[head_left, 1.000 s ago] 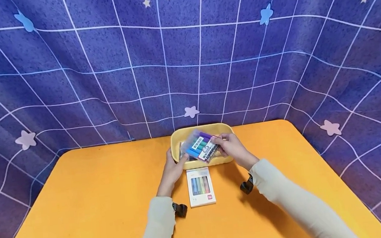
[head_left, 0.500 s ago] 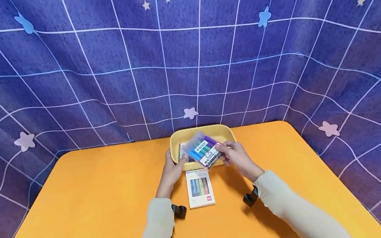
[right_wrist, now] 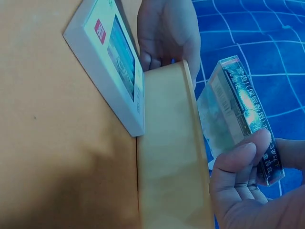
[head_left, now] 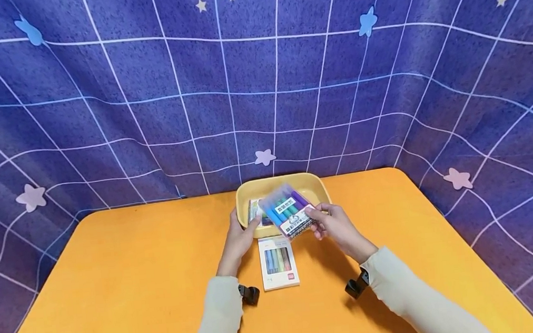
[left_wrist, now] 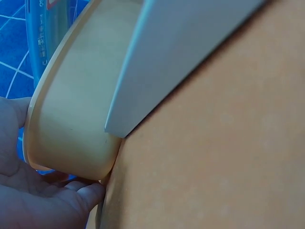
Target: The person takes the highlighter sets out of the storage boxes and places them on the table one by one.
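My right hand (head_left: 340, 229) pinches one end of a clear pack of coloured markers (head_left: 286, 212), thumb on top. The pack is held tilted above a yellow plastic bin (head_left: 258, 233). In the right wrist view, its printed edge (right_wrist: 252, 102) shows between thumb and fingers. My left hand (head_left: 239, 243) grips the bin's left end. The left wrist view shows that thumb at the rim and the fingers (left_wrist: 88, 195) low on the outer wall. Inside the bin, at its left, lies a flat printed item (head_left: 253, 212), partly hidden by the pack.
A white box with a window (head_left: 280, 281) showing coloured sticks lies on the orange table (head_left: 139, 283), right in front of the bin. A blue curtain (head_left: 205, 113) with a grid and stars hangs behind the table. A small black camera sits on each wrist.
My right hand has drawn the marker pack slightly right and toward me, turning it a little. More of the printed item in the bin shows. The left hand stays on the bin.
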### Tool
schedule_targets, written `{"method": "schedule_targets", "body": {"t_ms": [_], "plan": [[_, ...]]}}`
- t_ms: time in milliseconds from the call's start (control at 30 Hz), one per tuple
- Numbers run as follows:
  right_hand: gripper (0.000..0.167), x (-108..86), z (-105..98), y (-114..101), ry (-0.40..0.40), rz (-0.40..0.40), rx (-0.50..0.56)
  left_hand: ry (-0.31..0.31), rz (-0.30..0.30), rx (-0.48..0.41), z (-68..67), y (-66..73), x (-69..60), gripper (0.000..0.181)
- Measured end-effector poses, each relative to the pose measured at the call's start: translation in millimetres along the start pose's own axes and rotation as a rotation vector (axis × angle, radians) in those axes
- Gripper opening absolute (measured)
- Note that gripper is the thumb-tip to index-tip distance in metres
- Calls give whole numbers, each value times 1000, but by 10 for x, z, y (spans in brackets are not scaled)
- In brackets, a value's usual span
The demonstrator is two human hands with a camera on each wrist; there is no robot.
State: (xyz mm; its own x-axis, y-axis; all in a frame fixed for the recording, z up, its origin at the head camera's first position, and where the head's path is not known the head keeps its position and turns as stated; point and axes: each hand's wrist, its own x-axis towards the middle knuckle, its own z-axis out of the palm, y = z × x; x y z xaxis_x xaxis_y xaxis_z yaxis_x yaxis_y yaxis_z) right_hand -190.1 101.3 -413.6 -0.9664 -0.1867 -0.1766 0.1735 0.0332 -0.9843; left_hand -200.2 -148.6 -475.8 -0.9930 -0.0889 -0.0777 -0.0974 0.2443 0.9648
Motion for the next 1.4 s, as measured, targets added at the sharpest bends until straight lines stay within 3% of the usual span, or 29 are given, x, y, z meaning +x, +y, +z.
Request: {"method": "schedule_targets", "body": {"t_ms": [600,833,1400], "plan": [[18,-162,82,-19,-109,2,21,7,-12,-19,-54,-22,-6,84],[18,-246,50,-32,-112,-13,15,2,-5,-23,-52,7,27,83],[19,-502,-34,182,-140,3,37,-17,-25,-15,-7,-6,12,82]]}}
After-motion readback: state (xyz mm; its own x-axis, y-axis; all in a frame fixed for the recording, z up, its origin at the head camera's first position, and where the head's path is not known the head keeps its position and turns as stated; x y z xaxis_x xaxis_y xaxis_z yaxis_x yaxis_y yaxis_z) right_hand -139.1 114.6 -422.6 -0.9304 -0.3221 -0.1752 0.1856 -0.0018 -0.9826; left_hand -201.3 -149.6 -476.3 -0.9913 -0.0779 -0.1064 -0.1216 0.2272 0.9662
